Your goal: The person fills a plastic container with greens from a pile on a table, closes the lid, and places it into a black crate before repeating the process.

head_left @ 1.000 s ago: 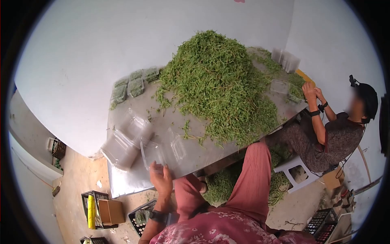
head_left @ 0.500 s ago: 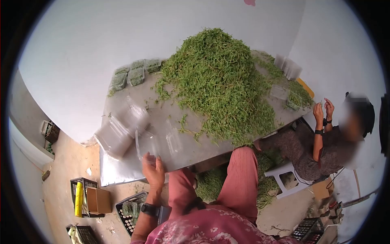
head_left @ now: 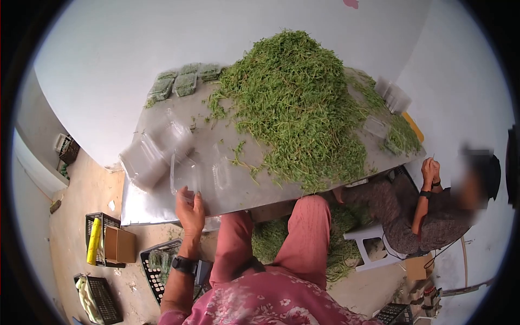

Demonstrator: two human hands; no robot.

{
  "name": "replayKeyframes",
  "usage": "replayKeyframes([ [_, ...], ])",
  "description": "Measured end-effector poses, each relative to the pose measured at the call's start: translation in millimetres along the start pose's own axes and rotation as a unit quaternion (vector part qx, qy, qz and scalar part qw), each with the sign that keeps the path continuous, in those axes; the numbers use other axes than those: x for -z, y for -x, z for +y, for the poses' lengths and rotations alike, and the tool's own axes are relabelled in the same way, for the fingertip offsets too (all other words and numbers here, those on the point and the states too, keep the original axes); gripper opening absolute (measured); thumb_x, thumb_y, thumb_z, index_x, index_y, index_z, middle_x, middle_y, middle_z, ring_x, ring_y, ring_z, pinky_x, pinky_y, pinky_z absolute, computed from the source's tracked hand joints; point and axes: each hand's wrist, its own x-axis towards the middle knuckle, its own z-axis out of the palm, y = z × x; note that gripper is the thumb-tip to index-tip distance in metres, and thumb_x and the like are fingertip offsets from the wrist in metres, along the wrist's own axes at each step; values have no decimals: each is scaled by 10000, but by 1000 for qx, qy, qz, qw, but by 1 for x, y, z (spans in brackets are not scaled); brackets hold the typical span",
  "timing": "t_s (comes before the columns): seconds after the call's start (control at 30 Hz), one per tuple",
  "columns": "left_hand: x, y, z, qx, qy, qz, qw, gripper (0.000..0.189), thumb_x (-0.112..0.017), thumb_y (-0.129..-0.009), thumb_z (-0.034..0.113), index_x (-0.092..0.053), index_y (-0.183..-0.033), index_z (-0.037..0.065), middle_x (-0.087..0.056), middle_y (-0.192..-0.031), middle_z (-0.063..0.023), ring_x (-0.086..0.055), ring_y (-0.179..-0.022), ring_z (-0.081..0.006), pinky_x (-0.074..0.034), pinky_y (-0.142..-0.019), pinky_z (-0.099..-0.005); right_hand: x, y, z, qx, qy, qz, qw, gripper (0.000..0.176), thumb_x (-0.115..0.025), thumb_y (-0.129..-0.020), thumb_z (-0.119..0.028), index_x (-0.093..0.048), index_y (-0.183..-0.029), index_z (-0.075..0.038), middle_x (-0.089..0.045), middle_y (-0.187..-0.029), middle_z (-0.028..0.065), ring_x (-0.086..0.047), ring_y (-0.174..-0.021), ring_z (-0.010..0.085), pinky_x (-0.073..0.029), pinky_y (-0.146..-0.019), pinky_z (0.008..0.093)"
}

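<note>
My left hand (head_left: 189, 212) is at the near edge of the steel table, palm turned up, thumb and fingers apart. Its fingertips are right at the rim of a clear plastic clamshell box (head_left: 186, 174), which lies unfolded with its lid (head_left: 221, 174) to the right. Behind it leans a bundle of nested clear boxes (head_left: 149, 162). A tall heap of green leafy stems (head_left: 298, 108) covers the middle of the table, with loose sprigs (head_left: 238, 154) scattered beside it. My right hand is out of view.
Filled clear boxes (head_left: 185, 85) stand at the table's back left. A co-worker (head_left: 433, 216) sits at the right, hands (head_left: 430, 172) raised together. Black crates (head_left: 100, 298) and a cardboard box (head_left: 119, 245) are on the floor at left. More greens (head_left: 271, 241) lie under the table.
The whole view has shifted slightly. My left hand stays by the clamshell box rim. The co-worker's hands have come closer together and lower.
</note>
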Motion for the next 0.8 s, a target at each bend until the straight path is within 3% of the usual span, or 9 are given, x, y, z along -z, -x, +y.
replayKeyframes([
  [0.1,-1,-1,-4,2,-4,14,1000,355,-660,-881,114,-533,-1176,-37,-640,-938,-144,-625,-818,-202,-508,-760,-320,30,10,1,75,23,21,997,262,-602,-885,-84,-652,-1142,-93,-663,-1066,66,-644,-915,190,-507,-796,317],
  [0.13,-2,0,-3,-1,-3,20,1000,346,-659,-881,107,-535,-1171,-35,-640,-932,-143,-624,-815,-201,-507,-758,-320,59,10,-25,-11,30,2,1000,269,-618,-845,8,-668,-1091,-89,-667,-991,103,-645,-862,210,-504,-768,324],
  [0.2,-4,1,-3,-8,-3,31,999,328,-657,-881,93,-539,-1161,-32,-638,-920,-141,-620,-810,-198,-506,-753,-319,108,-12,-73,4,121,96,988,206,-555,-938,-21,-641,-1122,-49,-667,-940,44,-652,-836,181,-533,-745,332],
  [0.27,-6,2,-1,-11,1,38,999,308,-650,-887,78,-539,-1150,-38,-634,-910,-129,-610,-798,-184,-503,-744,-313,145,-41,-67,47,76,218,972,212,-591,-864,40,-670,-1034,-60,-645,-815,88,-622,-728,169,-507,-678,314],
  [0.33,-6,3,7,-19,-15,43,999,300,-646,-891,76,-539,-1146,-41,-634,-907,-122,-606,-795,-176,-501,-740,-308,183,-66,-79,-6,9,254,967,165,-583,-901,-5,-666,-1039,-40,-650,-813,77,-607,-686,119,-502,-643,289],
  [0.47,-8,3,12,-29,-42,56,997,286,-638,-899,75,-538,-1138,-45,-635,-882,-109,-591,-758,-148,-496,-701,-288,245,-115,-158,47,-7,323,945,174,-561,-942,-69,-654,-1065,11,-659,-851,52,-597,-681,95,-487,-630,261],
  [0.63,-11,3,9,0,-42,67,997,267,-638,-893,67,-547,-1127,-27,-634,-849,-98,-580,-719,-141,-494,-670,-289,273,-164,-226,120,-132,311,934,183,-563,-954,-67,-645,-1101,5,-656,-884,48,-594,-731,92,-480,-664,243],
  [0.8,-12,4,9,-13,-62,82,995,255,-639,-891,64,-556,-1118,-19,-633,-844,-91,-579,-716,-144,-492,-669,-290,271,-205,-273,212,-76,218,950,154,-571,-950,-49,-643,-1075,7,-654,-913,50,-597,-741,94,-482,-665,239],
])
